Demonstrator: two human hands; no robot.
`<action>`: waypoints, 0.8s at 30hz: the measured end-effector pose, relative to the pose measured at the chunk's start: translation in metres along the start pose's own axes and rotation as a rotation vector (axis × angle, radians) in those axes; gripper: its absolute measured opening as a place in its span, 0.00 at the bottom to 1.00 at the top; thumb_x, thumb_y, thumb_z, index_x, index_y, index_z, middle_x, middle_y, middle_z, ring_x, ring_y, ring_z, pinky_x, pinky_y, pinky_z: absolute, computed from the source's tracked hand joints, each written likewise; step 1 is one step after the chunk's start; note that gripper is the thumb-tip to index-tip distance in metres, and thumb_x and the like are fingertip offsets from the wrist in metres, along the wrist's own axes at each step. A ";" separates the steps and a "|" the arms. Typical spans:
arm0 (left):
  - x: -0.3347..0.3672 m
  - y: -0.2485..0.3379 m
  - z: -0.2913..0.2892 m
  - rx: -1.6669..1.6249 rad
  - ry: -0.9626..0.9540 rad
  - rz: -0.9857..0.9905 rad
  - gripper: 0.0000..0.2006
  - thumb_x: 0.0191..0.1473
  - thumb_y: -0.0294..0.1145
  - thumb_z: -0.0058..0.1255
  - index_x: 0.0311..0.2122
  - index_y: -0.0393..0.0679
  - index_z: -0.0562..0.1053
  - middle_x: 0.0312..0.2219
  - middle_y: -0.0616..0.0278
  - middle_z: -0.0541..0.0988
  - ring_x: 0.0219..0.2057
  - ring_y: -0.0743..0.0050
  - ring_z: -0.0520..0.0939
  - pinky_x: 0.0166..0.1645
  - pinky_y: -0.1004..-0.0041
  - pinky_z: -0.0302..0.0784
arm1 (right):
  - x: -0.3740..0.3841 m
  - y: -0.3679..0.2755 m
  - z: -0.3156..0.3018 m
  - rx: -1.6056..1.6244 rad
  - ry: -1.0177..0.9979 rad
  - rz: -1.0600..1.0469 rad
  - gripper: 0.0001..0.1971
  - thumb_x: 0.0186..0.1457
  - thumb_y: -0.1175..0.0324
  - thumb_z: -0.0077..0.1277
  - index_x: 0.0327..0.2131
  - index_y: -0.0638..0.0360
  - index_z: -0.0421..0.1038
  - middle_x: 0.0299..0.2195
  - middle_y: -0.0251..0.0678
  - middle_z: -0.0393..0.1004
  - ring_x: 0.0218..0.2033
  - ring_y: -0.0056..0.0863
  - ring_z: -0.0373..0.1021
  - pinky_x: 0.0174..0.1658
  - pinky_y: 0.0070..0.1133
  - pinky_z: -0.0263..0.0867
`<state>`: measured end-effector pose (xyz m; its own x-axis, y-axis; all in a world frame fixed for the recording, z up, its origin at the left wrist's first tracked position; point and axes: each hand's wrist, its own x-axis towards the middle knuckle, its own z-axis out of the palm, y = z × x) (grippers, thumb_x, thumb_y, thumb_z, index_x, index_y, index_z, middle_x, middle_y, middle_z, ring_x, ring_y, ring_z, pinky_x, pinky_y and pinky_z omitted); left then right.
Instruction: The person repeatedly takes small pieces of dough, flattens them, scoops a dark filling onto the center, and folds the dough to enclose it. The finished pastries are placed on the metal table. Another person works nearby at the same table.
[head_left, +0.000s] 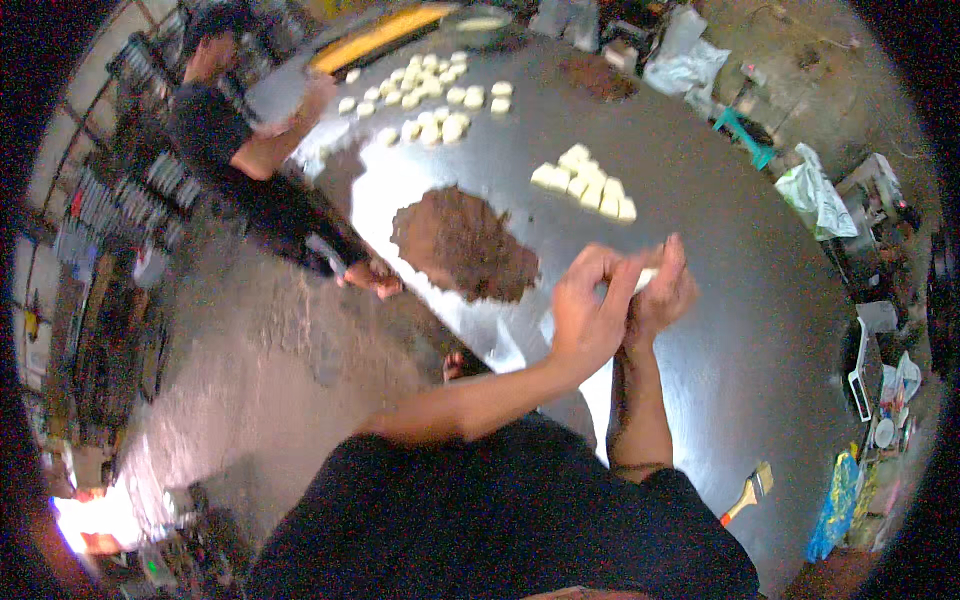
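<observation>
Over the metal table (700, 200), both of my hands meet around a small pale piece of dough (647, 277). My right hand (668, 295) curls about it, its fingertips slightly blurred. My left hand (592, 305) presses against the dough from the other side with bent fingers, and part of the piece is hidden between them. Left of my hands lies a wide mound of brown, crumbly filling (460, 245). Just beyond them, a cluster of cut dough pieces (585, 183) sits close together. Many rounded dough balls (425, 85) are spread farther back.
A co-worker in dark clothes (215, 130) stands at the table's left edge, one hand near the dough balls. A yellow tray or board (385, 37) lies at the far end. A brush (750, 492) rests near right. Plastic bags (815, 195) line the right side.
</observation>
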<state>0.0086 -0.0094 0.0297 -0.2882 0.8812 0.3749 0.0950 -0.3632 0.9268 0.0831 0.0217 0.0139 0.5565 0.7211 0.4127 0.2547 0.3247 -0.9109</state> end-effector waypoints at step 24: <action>-0.093 -0.195 -0.289 -0.519 0.306 -1.096 0.27 0.61 0.56 0.38 0.43 0.37 0.73 0.33 0.55 0.80 0.30 0.70 0.81 0.34 0.73 0.77 | -0.037 0.147 0.219 -0.291 -1.406 -0.839 0.14 0.48 0.72 0.55 0.41 0.60 0.73 0.43 0.44 0.74 0.49 0.45 0.67 0.53 0.33 0.63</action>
<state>-0.2581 -0.1079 -0.1921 -0.1942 0.7136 -0.6731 -0.7014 0.3787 0.6038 -0.0728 0.1767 -0.1362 -0.8615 0.4213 0.2835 0.3141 0.8807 -0.3545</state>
